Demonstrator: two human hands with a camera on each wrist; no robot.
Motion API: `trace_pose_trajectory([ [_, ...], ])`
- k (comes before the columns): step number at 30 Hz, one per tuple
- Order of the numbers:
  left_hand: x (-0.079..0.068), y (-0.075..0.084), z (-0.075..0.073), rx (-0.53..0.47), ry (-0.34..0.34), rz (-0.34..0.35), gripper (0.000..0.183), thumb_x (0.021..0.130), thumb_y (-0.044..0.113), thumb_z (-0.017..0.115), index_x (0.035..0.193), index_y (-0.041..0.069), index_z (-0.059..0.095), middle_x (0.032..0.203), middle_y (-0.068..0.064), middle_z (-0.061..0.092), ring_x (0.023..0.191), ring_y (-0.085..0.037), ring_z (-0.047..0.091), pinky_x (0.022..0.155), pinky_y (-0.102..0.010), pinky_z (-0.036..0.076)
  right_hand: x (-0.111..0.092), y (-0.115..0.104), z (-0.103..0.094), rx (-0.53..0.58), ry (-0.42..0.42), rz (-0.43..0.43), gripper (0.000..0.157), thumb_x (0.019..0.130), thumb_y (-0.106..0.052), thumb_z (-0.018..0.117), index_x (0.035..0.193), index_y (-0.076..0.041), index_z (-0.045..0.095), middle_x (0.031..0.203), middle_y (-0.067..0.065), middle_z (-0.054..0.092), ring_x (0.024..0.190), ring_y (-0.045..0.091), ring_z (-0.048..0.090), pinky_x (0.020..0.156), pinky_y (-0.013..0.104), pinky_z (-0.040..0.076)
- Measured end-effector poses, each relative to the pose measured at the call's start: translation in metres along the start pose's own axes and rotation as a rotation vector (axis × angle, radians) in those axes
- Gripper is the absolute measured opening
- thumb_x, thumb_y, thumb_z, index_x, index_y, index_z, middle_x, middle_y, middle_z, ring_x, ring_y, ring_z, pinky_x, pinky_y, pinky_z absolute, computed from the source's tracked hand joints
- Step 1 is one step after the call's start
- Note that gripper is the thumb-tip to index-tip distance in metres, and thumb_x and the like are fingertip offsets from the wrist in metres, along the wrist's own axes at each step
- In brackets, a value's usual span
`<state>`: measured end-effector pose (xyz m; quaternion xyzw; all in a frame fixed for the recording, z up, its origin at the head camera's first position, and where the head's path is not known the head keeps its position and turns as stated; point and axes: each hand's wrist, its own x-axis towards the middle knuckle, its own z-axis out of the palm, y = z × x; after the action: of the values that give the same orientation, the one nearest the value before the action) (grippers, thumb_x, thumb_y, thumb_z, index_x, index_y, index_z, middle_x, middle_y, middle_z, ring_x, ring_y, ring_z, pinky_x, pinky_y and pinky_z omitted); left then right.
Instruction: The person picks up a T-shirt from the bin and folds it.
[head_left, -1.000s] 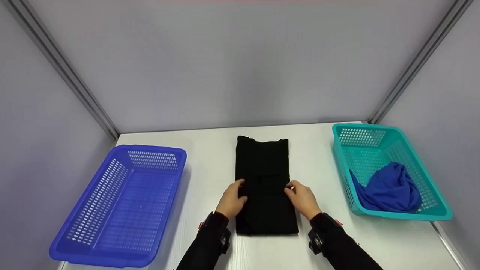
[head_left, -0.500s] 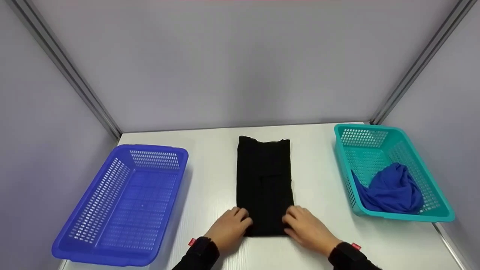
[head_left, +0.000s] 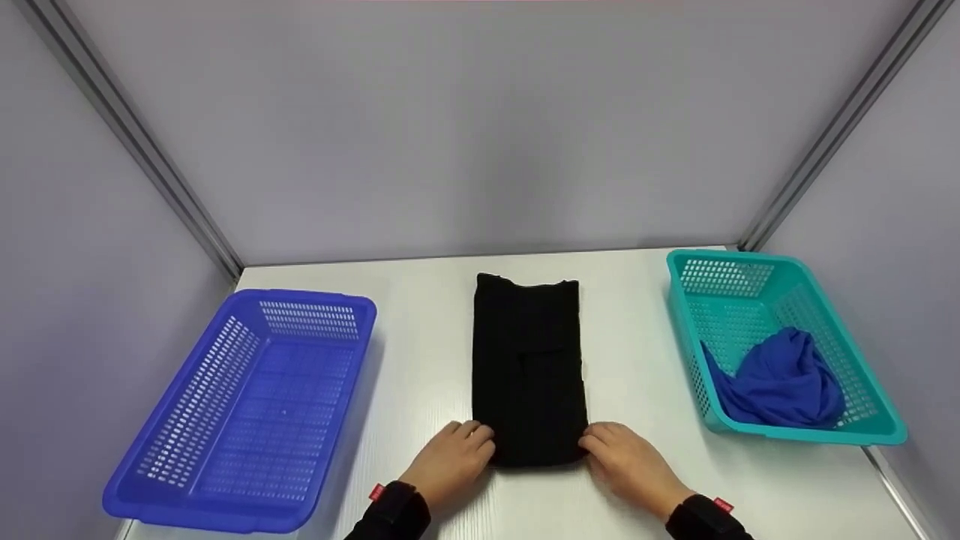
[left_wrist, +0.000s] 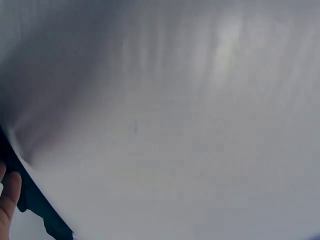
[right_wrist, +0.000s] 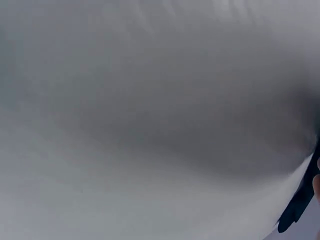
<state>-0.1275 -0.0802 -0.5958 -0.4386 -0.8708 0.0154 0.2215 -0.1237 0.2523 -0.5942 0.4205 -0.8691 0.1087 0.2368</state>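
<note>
A black folded garment lies lengthwise on the white table in the head view, a long rectangle with a dipped far edge. My left hand pinches its near left corner, fingertips over the cloth's edge. At the near right corner, my right hand pinches the cloth in the same way. Only a strip of dark cloth and some fingers show at the left wrist view's lower left. The right wrist view catches the garment's edge at its lower right, with a bit of fingertip beside it.
On the left stands a blue plastic basket with nothing in it. A teal basket at the right holds a crumpled blue cloth. Grey panels enclose the white table at the back and sides.
Both hands have come down from the garment's middle sides to its near corners. Over the last half second they moved slightly outward, and the near edge has taken a rounder shape.
</note>
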Motion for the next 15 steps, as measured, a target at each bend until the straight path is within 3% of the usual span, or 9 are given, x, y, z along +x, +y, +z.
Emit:
trace_pose_trajectory([
  [5, 0.007, -0.006, -0.016, -0.194, 0.098, -0.165, 0.014, 0.08, 0.013, 0.07, 0.091, 0.014, 0.061, 0.106, 0.001, 0.069, 0.101, -0.02, 0.066, 0.088, -0.033, 0.055, 0.008, -0.001, -0.014, 0.117, 0.078, 0.143, 0.031, 0.075, 0.002, 0.079, 0.102, -0.01, 0.067, 0.106, 0.002, 0.07, 0.098, 0.02, 0.068, 0.087, 0.032, 0.054],
  [9, 0.015, -0.011, -0.032, -0.375, 0.2, -0.269, 0.014, 0.083, 0.008, 0.069, 0.095, 0.011, 0.063, 0.105, -0.002, 0.074, 0.112, -0.024, 0.069, 0.098, -0.036, 0.054, 0.019, -0.002, -0.03, 0.282, 0.058, 0.338, 0.029, 0.084, 0.004, 0.075, 0.108, -0.009, 0.069, 0.113, 0.001, 0.073, 0.106, 0.021, 0.069, 0.092, 0.03, 0.055],
  [12, 0.022, -0.013, -0.046, -0.513, 0.235, -0.361, 0.016, 0.086, 0.006, 0.068, 0.101, 0.009, 0.065, 0.102, -0.002, 0.075, 0.106, -0.022, 0.071, 0.094, -0.034, 0.056, 0.029, -0.004, -0.044, 0.426, 0.008, 0.514, 0.022, 0.093, -0.002, 0.069, 0.112, -0.014, 0.07, 0.113, -0.004, 0.074, 0.107, 0.017, 0.07, 0.091, 0.035, 0.057],
  [15, 0.026, -0.014, -0.06, -0.642, 0.259, -0.444, 0.016, 0.09, 0.005, 0.066, 0.105, 0.009, 0.065, 0.097, 0.001, 0.074, 0.085, -0.014, 0.069, 0.076, -0.028, 0.058, 0.038, -0.003, -0.058, 0.558, -0.011, 0.634, 0.015, 0.098, -0.007, 0.064, 0.108, -0.017, 0.068, 0.101, -0.007, 0.076, 0.096, 0.013, 0.071, 0.082, 0.034, 0.057],
])
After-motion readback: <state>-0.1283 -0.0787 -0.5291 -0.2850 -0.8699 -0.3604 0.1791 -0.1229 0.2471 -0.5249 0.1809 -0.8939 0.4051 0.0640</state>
